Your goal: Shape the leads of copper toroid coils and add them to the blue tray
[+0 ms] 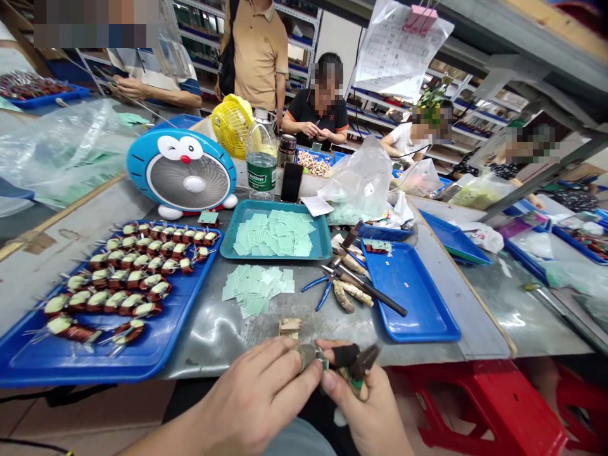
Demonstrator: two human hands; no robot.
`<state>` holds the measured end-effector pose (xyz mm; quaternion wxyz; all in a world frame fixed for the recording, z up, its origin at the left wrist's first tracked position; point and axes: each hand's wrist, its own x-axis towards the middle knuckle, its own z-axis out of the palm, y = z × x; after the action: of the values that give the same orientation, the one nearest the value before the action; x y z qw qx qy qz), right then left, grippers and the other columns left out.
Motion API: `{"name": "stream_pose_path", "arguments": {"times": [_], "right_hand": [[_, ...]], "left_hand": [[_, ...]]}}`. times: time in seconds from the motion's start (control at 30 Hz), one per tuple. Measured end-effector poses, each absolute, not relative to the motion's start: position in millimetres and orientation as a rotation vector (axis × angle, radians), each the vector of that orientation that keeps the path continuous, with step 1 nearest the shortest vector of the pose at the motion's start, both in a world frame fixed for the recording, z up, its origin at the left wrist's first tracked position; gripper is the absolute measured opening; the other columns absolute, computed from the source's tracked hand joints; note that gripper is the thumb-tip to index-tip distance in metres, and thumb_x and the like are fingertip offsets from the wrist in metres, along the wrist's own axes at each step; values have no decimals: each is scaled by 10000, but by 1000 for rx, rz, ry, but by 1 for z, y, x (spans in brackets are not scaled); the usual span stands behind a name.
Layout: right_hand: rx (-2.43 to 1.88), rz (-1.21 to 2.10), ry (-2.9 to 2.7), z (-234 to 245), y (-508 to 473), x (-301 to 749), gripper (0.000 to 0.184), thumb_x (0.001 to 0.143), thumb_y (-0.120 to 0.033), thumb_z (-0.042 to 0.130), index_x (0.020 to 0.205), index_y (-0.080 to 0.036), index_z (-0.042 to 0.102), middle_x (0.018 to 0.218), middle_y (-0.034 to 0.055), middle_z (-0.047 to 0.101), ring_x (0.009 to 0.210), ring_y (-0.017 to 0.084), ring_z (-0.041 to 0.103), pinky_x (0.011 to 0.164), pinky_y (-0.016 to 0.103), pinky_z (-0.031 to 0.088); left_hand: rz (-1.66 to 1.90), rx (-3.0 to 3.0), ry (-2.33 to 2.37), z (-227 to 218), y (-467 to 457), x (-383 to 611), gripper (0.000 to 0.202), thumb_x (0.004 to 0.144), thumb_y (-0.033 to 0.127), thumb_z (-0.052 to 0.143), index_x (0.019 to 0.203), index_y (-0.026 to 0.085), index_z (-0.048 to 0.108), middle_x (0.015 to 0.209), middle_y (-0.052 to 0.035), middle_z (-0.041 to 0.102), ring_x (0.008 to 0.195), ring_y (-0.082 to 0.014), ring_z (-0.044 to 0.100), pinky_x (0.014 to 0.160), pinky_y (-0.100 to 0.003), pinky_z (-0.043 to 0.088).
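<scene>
Coil (306,356), perhaps, above metal workbench (199,358)

We see a blue cartoon-faced fan (181,170) at eleven o'clock, a water bottle (261,161) and phone (291,182) at twelve, a seated co-worker (313,117) in black beyond them, and a red plastic stool (479,405) at four o'clock.

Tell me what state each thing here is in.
Left hand, pinching a small part.
Right hand, gripping the same part, one finger capped black.
Wound coils, lined up in rows on a blue tray.
Teal tray, piled with green squares.
Loose green squares, scattered on the bench.
Water bottle, upright, capped.
Blue-handled pliers, lying down.
</scene>
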<state>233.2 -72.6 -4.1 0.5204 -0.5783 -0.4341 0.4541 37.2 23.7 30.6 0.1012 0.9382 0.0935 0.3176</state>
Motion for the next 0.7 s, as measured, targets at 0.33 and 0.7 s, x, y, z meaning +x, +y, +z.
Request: {"name": "stream_pose_path", "arguments": {"times": [0.33, 0.7], "right_hand": [[-1284, 1242, -797, -1, -63, 227, 526, 765, -428, 853, 1168, -120, 714, 1232, 132, 663, 1084, 186, 708, 962, 257, 624], [-1292, 1264, -725, -9, -64, 229, 699, 732, -480, 871, 1287, -109, 663, 1191, 143, 683, 1025, 189, 726, 921, 257, 636]], "left_hand": [[1082, 2725, 236, 24, 31, 31, 315, 1061, 140, 426, 1255, 81, 667, 1013, -146, 735, 1084, -291, 655, 903, -421, 584], [1068, 2662, 496, 15, 28, 39, 259, 1069, 206, 443, 1247, 198, 630, 898, -75, 711, 677, -184, 665, 603, -281, 536]]}}
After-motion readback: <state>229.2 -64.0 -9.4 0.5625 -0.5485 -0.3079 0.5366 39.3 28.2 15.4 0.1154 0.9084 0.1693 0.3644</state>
